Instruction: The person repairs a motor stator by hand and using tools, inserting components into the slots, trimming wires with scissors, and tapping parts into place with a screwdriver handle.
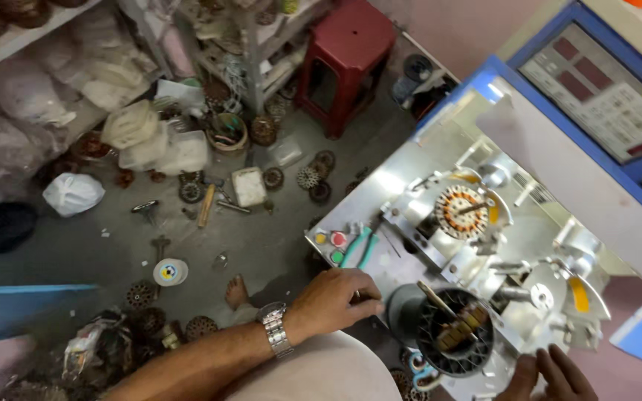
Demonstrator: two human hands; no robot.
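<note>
My left hand [336, 297] rests on the metal tabletop [380, 186] of the winding machine, at about nine o'clock from the dark slotted stator [451, 330] that sits on its fixture near the front edge. My fingers [362, 286] are curled together, knuckles up, the tips pressed down just beside the fixture; whether they pinch anything underneath I cannot tell. My right hand [548, 375] is only partly in view at five o'clock from the stator, fingers loosely apart near the machine's edge, holding nothing that I can see.

A thin rod [434, 297] leans across the stator's top. At twelve o'clock, a second stator with copper coils [461, 210] sits in its own holder. Green-handled pliers [358, 246] lie just above my left hand, beside three coloured buttons [332, 246].

As I judge it, the risk is closeness: my left knuckles sit near those buttons, and a careless shift could press one while my fingers are beside the fixture. The rod looks loose and could slip off. The floor [209, 238] below is strewn with parts, and my bare foot [237, 291] stands among them.
</note>
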